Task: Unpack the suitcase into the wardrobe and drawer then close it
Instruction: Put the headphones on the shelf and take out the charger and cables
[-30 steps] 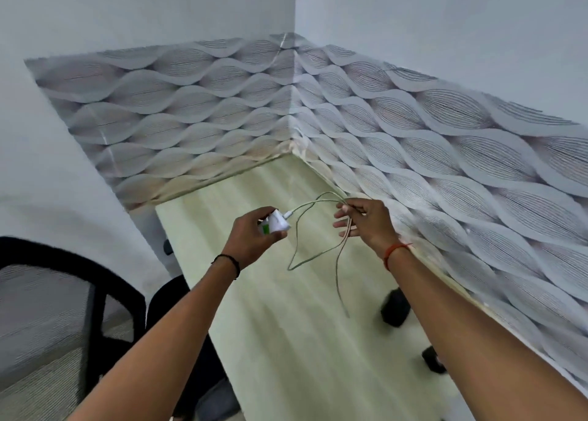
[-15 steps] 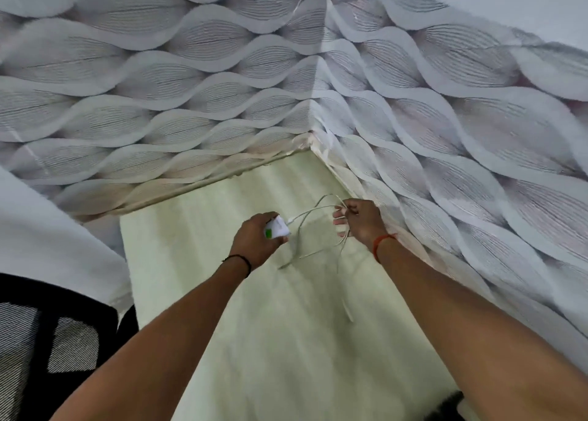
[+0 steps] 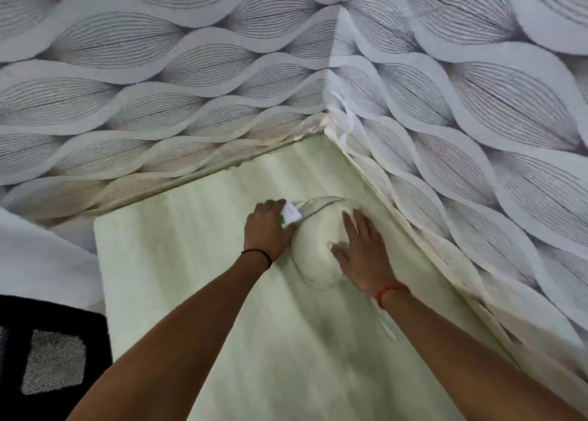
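Pale desk [image 3: 197, 293] in a far wallpapered corner: left hand [image 3: 265, 231] pinches a white charger [image 3: 290, 214]; right hand [image 3: 362, 255], fingers spread, presses its looped cable [image 3: 313, 282].

- An office or study corner of a furnished room, by the look of it: a pale wood-grain desk top [image 3: 197, 293] is pushed into the corner where two walls meet.
- Leaf-patterned grey wallpaper [image 3: 191, 61] covers the lower walls beyond and to the right of the right hand [image 3: 362, 255]; its bottom edge is peeling where it meets the desk.
- A black mesh office chair [image 3: 47, 357] stands well to the left of the left hand [image 3: 267, 229], off the desk's edge.
- A white charger plug [image 3: 290, 214] with its thin cable [image 3: 321, 202] lies on the desk between the hands.
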